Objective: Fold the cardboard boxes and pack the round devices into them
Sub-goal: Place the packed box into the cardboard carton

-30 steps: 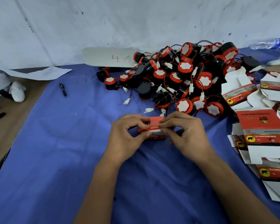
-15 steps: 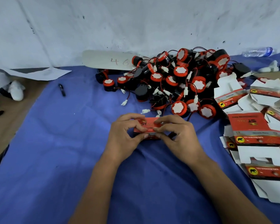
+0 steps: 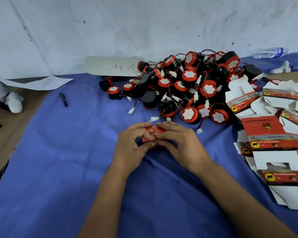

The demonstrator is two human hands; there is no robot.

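A small red cardboard box (image 3: 153,132) sits on the blue cloth (image 3: 58,160) at the middle of the view. My left hand (image 3: 130,148) grips its left side, fingers curled over the top and thumb at the front. My right hand (image 3: 181,145) grips its right side the same way, and the fingertips of both hands meet on the lid. Most of the box is hidden under my fingers. Behind it lies a heap of round black-and-red devices (image 3: 187,86) with white faces, thin wires and white plugs.
Flat unfolded red-and-white boxes (image 3: 273,143) are stacked at the right. A black pen (image 3: 64,100) lies on the cloth at the left. A white card marked 46 (image 3: 110,67) leans on the wall. A plastic bottle (image 3: 268,52) lies at the far right.
The view has shifted a little. Both hands stay on the red box; my fingertips have closed in over its lid, covering more of the top.
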